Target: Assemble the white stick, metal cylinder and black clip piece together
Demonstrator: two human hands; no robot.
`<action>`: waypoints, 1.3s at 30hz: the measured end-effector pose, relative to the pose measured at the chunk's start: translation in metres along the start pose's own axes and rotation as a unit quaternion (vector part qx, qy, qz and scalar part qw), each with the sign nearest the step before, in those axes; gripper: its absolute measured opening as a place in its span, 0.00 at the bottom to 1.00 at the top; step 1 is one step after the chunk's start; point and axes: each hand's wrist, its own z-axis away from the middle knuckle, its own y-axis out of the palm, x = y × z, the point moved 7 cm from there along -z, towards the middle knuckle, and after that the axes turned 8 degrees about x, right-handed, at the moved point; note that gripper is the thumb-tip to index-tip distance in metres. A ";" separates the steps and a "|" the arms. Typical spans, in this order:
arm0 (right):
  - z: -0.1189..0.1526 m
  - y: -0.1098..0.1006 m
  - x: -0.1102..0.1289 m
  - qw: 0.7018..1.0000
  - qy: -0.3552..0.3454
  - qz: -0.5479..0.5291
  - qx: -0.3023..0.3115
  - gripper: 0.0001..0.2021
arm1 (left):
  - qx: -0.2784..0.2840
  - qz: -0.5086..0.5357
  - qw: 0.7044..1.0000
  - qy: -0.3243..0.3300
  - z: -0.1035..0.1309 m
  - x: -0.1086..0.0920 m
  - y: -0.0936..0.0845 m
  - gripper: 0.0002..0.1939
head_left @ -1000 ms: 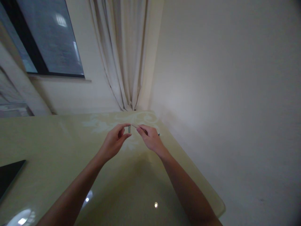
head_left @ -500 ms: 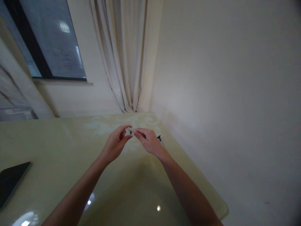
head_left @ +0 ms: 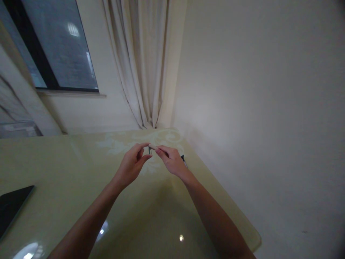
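Observation:
Over the table's far part, my left hand [head_left: 131, 162] pinches a small metallic upright piece [head_left: 150, 150] between thumb and forefinger. Its exact kind is too small to make out. My right hand [head_left: 172, 160] is closed, fingertips pinching a short pale stick-like piece [head_left: 153, 146]. That pale piece slants across the top of the metallic one and seems to touch it. Just beyond my right wrist, a thin item with a black end and a pale shaft [head_left: 184, 160] lies on the table, partly hidden by the hand.
The glossy pale-green table [head_left: 81, 169] meets a plain wall [head_left: 256, 108] on the right. A dark flat panel [head_left: 13, 205] lies at the left edge. Behind the table hang beige curtains [head_left: 145, 64] beside a dark-framed window [head_left: 67, 46].
The pale piece has shifted slightly to the right with my right fingertips, and more of it shows. My left hand has hardly moved.

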 end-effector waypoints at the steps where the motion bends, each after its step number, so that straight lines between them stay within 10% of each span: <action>1: 0.000 -0.001 -0.001 1.000 0.003 0.004 -0.007 0.19 | 0.000 -0.002 1.000 -0.001 0.000 0.000 0.000 0.19; 39: 0.003 -0.007 0.019 1.000 -0.003 -0.009 0.002 0.17 | -0.021 -0.018 1.000 0.005 0.000 -0.013 -0.011 0.18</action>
